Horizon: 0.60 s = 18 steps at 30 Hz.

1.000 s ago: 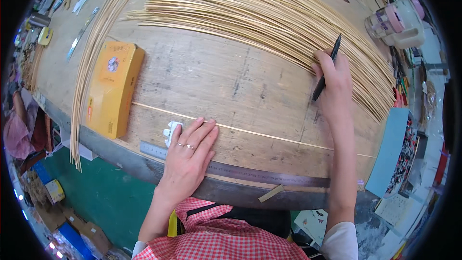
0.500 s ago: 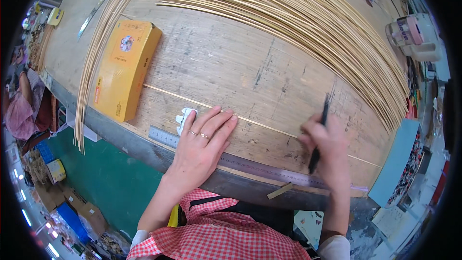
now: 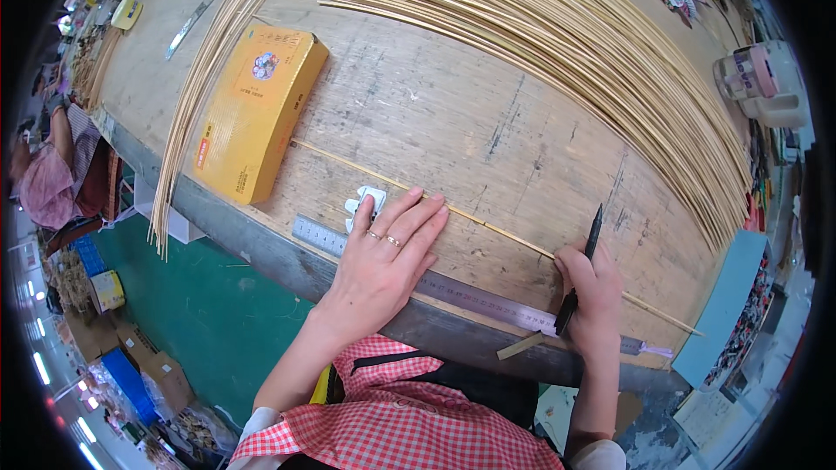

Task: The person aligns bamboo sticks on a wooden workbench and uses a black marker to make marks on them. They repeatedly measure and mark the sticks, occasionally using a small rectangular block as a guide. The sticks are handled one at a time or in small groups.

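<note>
Left hand (image 3: pixel 381 254) lying flat, fingers spread open, pressing metal ruler (image 3: pixel 470 294) on counter (image 3: pixel 453 122); bamboo strip (image 3: pixel 496 228) running under fingertips. Right hand (image 3: pixel 594 296) fingers gripping black pen (image 3: pixel 582 268), tip at ruler.

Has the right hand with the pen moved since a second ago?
Yes. The right hand with the pen came from the pile of thin sticks down to the steel ruler.

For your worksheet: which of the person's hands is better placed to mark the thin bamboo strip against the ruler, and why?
Probably the right hand: it holds the black pen, tip near the ruler and the thin bamboo strip. The left hand lies flat, pressing strip and ruler.
</note>
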Each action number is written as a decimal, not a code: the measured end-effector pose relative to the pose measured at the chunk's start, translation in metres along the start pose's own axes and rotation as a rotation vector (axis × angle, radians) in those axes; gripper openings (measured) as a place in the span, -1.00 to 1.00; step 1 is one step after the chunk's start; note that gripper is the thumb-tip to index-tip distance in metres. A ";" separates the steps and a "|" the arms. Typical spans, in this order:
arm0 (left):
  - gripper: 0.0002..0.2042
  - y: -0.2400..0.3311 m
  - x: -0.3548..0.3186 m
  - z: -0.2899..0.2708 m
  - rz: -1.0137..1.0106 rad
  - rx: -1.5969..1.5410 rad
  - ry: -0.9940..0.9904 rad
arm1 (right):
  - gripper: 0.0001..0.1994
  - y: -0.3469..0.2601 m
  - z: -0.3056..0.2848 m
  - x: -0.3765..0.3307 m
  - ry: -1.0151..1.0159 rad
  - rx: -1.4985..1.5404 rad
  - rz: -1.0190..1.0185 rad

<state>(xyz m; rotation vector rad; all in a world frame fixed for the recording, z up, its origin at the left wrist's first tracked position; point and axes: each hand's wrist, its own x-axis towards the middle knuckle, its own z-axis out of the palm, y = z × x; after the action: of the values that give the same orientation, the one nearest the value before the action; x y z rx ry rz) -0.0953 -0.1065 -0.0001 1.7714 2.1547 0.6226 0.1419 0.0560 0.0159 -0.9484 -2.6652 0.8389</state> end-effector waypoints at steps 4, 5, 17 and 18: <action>-0.37 0.000 0.000 0.002 -0.014 0.019 -0.027 | -0.73 0.000 -0.002 0.004 -0.001 -0.039 -0.036; -0.37 -0.001 0.000 0.002 -0.015 0.027 -0.036 | -0.73 0.000 -0.001 0.005 0.003 -0.051 -0.048; -0.40 0.002 0.002 -0.001 -0.031 0.028 -0.018 | -0.86 0.043 -0.032 0.109 0.586 -0.344 -0.191; -0.39 0.002 0.002 -0.001 -0.035 0.008 -0.020 | -0.86 0.051 -0.036 0.118 0.552 -0.368 -0.169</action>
<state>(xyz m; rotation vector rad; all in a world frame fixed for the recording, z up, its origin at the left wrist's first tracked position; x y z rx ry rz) -0.0946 -0.1041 0.0016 1.7325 2.1739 0.5860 0.0891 0.1790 0.0157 -0.8519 -2.3870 0.0257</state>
